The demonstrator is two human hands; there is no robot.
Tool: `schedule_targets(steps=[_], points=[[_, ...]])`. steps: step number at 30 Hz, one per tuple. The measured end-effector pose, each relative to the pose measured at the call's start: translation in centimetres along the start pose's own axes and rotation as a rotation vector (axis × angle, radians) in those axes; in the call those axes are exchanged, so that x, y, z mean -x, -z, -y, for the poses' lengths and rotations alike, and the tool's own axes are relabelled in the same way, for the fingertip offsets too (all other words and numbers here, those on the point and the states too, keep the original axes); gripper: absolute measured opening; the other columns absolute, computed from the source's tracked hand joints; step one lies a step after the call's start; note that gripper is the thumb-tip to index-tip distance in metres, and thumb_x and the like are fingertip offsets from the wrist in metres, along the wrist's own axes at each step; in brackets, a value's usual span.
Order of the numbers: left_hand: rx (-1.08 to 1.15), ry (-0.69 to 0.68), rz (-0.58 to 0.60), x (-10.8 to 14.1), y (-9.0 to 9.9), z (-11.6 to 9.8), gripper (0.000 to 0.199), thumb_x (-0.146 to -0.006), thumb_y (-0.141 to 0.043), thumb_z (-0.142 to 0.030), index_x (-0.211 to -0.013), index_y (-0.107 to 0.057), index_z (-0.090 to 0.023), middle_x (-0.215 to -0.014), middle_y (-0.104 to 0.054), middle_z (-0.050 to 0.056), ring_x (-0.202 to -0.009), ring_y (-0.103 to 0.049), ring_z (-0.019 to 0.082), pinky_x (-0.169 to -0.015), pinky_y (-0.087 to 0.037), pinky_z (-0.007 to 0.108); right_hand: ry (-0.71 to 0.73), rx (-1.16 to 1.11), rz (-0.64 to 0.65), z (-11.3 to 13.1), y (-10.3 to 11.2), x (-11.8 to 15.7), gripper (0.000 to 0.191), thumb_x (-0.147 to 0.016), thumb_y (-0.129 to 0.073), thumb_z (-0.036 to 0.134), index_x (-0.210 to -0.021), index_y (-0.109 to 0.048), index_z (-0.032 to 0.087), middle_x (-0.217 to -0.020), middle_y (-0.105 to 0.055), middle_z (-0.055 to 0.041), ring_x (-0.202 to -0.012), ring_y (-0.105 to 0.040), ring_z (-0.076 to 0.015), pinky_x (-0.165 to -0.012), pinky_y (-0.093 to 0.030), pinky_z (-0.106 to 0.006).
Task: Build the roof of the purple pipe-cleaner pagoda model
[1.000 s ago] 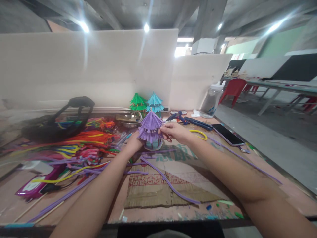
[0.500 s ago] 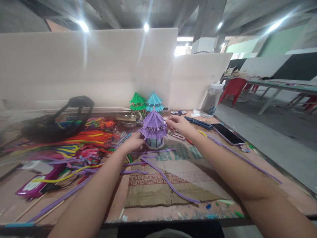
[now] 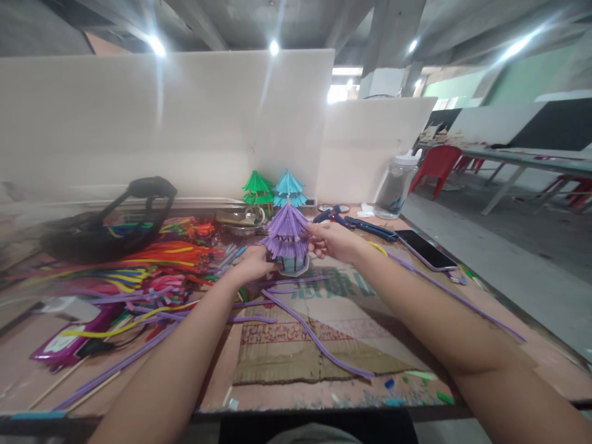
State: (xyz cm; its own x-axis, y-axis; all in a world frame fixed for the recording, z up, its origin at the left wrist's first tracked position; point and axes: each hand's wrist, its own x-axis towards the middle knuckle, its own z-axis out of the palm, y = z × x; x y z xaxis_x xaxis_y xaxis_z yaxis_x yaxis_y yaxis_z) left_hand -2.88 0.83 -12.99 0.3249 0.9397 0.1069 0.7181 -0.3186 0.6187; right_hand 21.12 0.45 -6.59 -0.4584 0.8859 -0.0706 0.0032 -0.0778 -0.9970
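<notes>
A small purple pavilion model [image 3: 287, 227] with a two-tiered pipe-cleaner roof stands on a pale base above a piece of cardboard [image 3: 277, 364]. My left hand [image 3: 256, 266] is closed on its lower left side, its fingertips partly hidden behind the model. At the right edge of the roof, the bent fingers of my right hand [image 3: 329, 239] grip the model. Loose purple pipe cleaners [image 3: 319, 345] lie in front of it. A green pavilion model [image 3: 257, 186] and a blue pavilion model [image 3: 289, 185] stand behind.
Bundles of coloured pipe cleaners [image 3: 171, 259], a magenta tool [image 3: 69, 342] and a black bag-like object [image 3: 106, 234] are on the left. To the right are a utility knife [image 3: 370, 228], a phone [image 3: 425, 250] and a clear bottle [image 3: 393, 188]. A white board [image 3: 161, 129] closes off the back.
The purple pavilion model has tilted and turned slightly. My right hand has come lower and closer against its roof edge, uncovering a dark-handled tool behind. My left hand has shifted slightly right.
</notes>
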Motion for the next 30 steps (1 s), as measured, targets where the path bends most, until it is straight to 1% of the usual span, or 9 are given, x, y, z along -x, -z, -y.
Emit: schedule_targets(steps=[2,4,8,10,13,15,22,27,30], points=[[0.006,-0.006,-0.010,0.0,0.0,-0.1,0.020,-0.071,-0.066,-0.034,-0.083,-0.064,-0.018,-0.062,-0.066,-0.001,-0.065,-0.063,0.018,-0.064,-0.048,0.025,-0.063,-0.150,-0.010,-0.1,-0.5,0.0,0.017,-0.090,-0.062,0.029,-0.084,-0.066,0.013,-0.054,-0.062,0.0005,-0.042,-0.051,-0.0071,-0.040,-0.040,-0.017],[0.032,-0.010,-0.017,0.0,-0.1,-0.3,0.021,-0.071,-0.065,-0.033,-0.085,-0.064,-0.018,-0.066,-0.067,-0.001,-0.065,-0.062,0.017,-0.064,-0.048,0.025,-0.097,-0.254,-0.062,-0.1,-1.1,0.1,0.016,-0.093,-0.055,0.021,-0.082,-0.063,0.014,-0.052,-0.060,0.0023,-0.040,-0.049,-0.0063,-0.040,-0.040,-0.016],[0.082,-0.049,-0.003,0.0,-0.5,-0.5,0.028,-0.071,-0.064,-0.030,-0.095,-0.063,-0.015,-0.074,-0.067,0.001,-0.061,-0.060,0.016,-0.064,-0.049,0.026,-0.133,-0.361,-0.121,0.0,-2.4,0.4,0.023,-0.098,-0.047,0.022,-0.081,-0.060,0.014,-0.051,-0.060,0.0024,-0.038,-0.049,-0.0060,-0.038,-0.039,-0.015],[0.017,-0.072,-0.025,-0.2,-0.7,-0.4,0.033,-0.069,-0.067,-0.030,-0.098,-0.063,-0.015,-0.079,-0.068,0.002,-0.066,-0.061,0.017,-0.067,-0.050,0.028,-0.135,-0.394,-0.151,0.0,-2.9,0.6,0.025,-0.099,-0.046,0.022,-0.079,-0.058,0.015,-0.051,-0.060,0.0023,-0.038,-0.050,-0.0061,-0.039,-0.041,-0.015],[-0.173,-0.074,-0.110,-0.3,-0.9,-0.1,0.036,-0.067,-0.071,-0.033,-0.098,-0.065,-0.015,-0.083,-0.069,0.005,-0.077,-0.062,0.022,-0.077,-0.050,0.032,-0.136,-0.437,-0.184,-0.1,-3.5,0.8,0.027,-0.100,-0.043,0.021,-0.077,-0.056,0.016,-0.050,-0.059,0.0026,-0.038,-0.050,-0.0062,-0.039,-0.043,-0.015],[-0.208,-0.084,-0.149,-0.2,-1.1,-0.2,0.035,-0.068,-0.071,-0.035,-0.096,-0.065,-0.016,-0.084,-0.068,0.006,-0.082,-0.062,0.023,-0.081,-0.049,0.033,-0.136,-0.458,-0.191,-0.2,-3.7,0.9,0.027,-0.100,-0.042,0.021,-0.077,-0.056,0.016,-0.049,-0.058,0.0025,-0.038,-0.051,-0.0065,-0.039,-0.042,-0.014],[0.021,-0.104,-0.131,0.5,-1.3,-2.0,0.034,-0.071,-0.068,-0.038,-0.095,-0.065,-0.014,-0.092,-0.067,0.007,-0.092,-0.062,0.024,-0.086,-0.050,0.033,-0.102,-0.472,-0.183,-0.4,-4.1,1.1,0.024,-0.096,-0.050,0.015,-0.073,-0.056,0.016,-0.051,-0.059,0.0034,-0.039,-0.052,-0.0055,-0.038,-0.042,-0.013],[-0.081,-0.072,-0.138,0.4,-1.0,-2.3,0.026,-0.070,-0.070,-0.033,-0.088,-0.066,-0.014,-0.085,-0.069,0.006,-0.086,-0.063,0.023,-0.083,-0.050,0.031,-0.060,-0.429,-0.216,-0.6,-4.1,0.9,0.029,-0.095,-0.052,0.015,-0.066,-0.054,0.016,-0.049,-0.057,0.0044,-0.037,-0.050,-0.0043,-0.037,-0.041,-0.012],[-0.120,-0.102,-0.153,0.2,-1.1,-1.8,0.024,-0.071,-0.070,-0.032,-0.089,-0.067,-0.014,-0.090,-0.070,0.007,-0.086,-0.063,0.023,-0.084,-0.050,0.031,-0.028,-0.381,-0.226,-0.9,-4.3,0.7,0.030,-0.093,-0.055,0.018,-0.064,-0.053,0.016,-0.048,-0.057,0.0042,-0.037,-0.050,-0.0051,-0.037,-0.042,-0.014]])
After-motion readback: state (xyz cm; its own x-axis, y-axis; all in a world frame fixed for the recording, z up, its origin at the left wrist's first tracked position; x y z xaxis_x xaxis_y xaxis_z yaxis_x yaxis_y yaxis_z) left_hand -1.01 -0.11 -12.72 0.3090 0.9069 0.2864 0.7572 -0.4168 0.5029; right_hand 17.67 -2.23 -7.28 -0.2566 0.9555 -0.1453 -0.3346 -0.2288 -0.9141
